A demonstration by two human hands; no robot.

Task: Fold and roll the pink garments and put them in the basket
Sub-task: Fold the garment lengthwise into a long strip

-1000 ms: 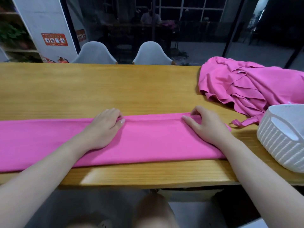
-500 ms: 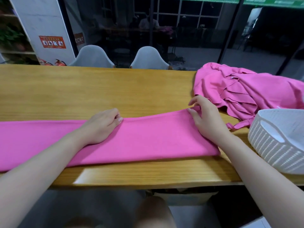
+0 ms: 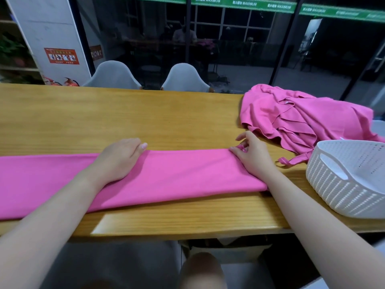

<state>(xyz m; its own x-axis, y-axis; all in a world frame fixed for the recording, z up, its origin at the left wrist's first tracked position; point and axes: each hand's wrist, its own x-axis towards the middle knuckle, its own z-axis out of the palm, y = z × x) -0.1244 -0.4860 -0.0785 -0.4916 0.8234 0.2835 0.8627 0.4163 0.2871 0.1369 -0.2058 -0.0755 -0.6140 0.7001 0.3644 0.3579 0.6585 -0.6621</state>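
Now the step in hand looks like starting the roll at the right end of the folded pink garment (image 3: 177,176), which lies as a long flat band along the near edge of the counter (image 3: 125,117), running out of view past the left hand. To do it well, the first turn should be small and tight, with the end edge kept square to the band's long sides; a slanted start would likely make the roll cone out. The layers under the left hand want holding flat so the fold does not slide open as the right end turns over.

The left hand (image 3: 119,158) lies palm down on the band, toward its far edge; its fingers curve loosely over that edge with the tips near the bare wood, pressing rather than gripping. The right hand (image 3: 253,158) sits at the band's far right corner, where thumb and fingertips (image 3: 241,148) pinch a small bit of the cloth; one finger is lifted clear above the pinch. Both forearms reach in from the near side, the right one crossing the band's end.

Beyond the right hand, a heap of unfolded pink garments (image 3: 302,117) waits, one trailing strap lying just beside the white basket (image 3: 341,190). The basket stands to the right of the right hand, at the near edge, with no garment visible in it.
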